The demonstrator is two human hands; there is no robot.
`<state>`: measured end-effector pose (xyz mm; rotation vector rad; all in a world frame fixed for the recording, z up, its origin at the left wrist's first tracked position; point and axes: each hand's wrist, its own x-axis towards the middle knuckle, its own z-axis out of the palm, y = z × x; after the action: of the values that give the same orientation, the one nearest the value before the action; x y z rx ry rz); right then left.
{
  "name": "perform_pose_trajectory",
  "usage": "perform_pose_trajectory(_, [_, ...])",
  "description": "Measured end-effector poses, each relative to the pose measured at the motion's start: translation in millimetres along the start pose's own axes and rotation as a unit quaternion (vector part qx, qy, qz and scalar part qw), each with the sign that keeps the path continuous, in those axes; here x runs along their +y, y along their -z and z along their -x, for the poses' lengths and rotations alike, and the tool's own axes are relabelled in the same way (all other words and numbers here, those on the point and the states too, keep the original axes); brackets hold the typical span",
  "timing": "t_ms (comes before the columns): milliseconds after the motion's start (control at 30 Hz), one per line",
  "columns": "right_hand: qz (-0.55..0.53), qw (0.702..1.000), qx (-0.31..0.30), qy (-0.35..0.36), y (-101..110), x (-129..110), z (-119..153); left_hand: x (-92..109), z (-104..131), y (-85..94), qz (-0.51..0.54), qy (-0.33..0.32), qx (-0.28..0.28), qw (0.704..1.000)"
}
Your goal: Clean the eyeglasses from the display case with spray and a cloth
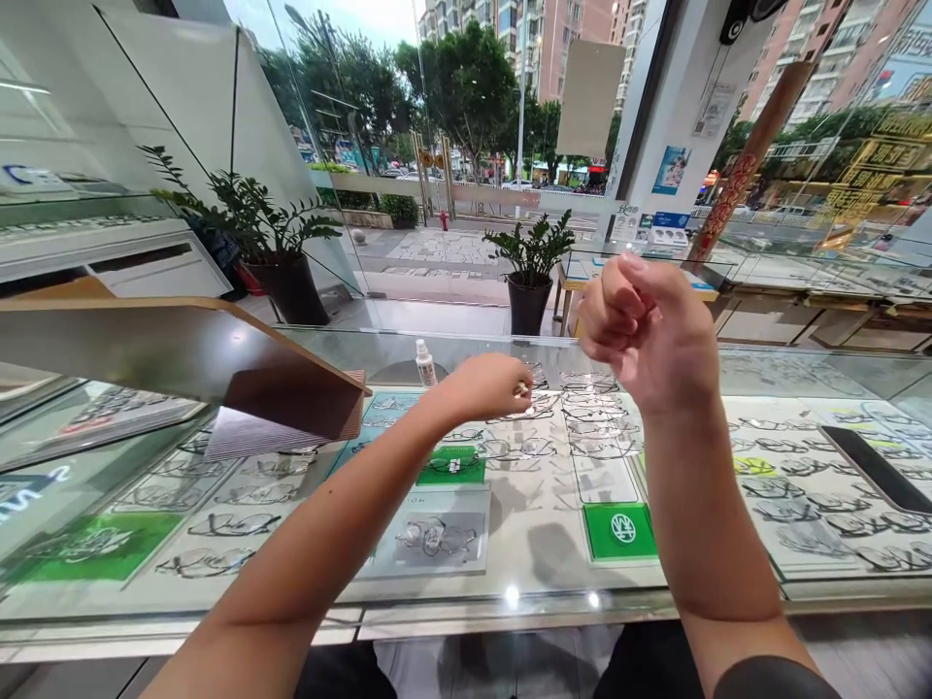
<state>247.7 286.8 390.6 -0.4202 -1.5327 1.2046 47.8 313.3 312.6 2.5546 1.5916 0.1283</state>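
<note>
My left hand (491, 383) reaches out over the glass display counter (408, 614), its fingers curled closed. A small whitish bit (520, 390) shows at the curled fingers; what it is I cannot make out. Just left of that hand, a small white bottle (425, 364) stands upright on the glass. My right hand (651, 330) is raised higher, closed in a loose fist with the thumb over the bent fingers, and nothing shows in it. Beneath both hands, rows of eyeglasses (597, 413) lie under the glass.
A dark phone (878, 469) lies on the counter at right. On the left, a tilted board-like stand (283, 374) rises from the glass. Green cards (621, 532) lie among the frames. Potted plants (528, 282) stand beyond, before a large window.
</note>
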Motion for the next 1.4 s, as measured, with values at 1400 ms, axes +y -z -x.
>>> perform_pose_trajectory(1400, [-0.143,0.988,0.004,-0.063,-11,35,-6,19,52,49.3,0.460,-0.047,0.346,0.816])
